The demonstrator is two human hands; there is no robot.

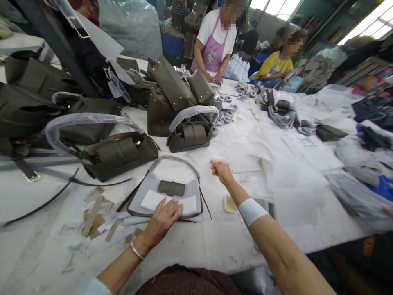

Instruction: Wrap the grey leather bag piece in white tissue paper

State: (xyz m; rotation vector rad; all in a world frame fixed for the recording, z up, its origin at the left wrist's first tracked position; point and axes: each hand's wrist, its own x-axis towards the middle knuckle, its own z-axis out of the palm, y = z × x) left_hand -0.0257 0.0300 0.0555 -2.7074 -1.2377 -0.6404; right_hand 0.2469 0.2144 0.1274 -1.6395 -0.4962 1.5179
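Observation:
A dark olive handbag (196, 205) lies flat on the table in front of me, its handle arched away from me. Pale sheet covers its upper face, and an olive strap tab (171, 188) shows on top. Across the lower part rests a folded white padding sheet (150, 200). My left hand (167, 215) is laid on that sheet, fingers stretched out. To the right of the bag, my right hand (220, 169) is held over the table beside thin white sheets (245, 164). Its fingers are closed; whatever is in them is too small to make out.
Two olive handbags with wrapped handles, a larger one (119, 157) and a smaller one (193, 135), stand behind. Scraps (95, 217) litter the left. A small yellowish dish (230, 203) sits under my right forearm. A co-worker in a purple apron (211, 41) stands across the table.

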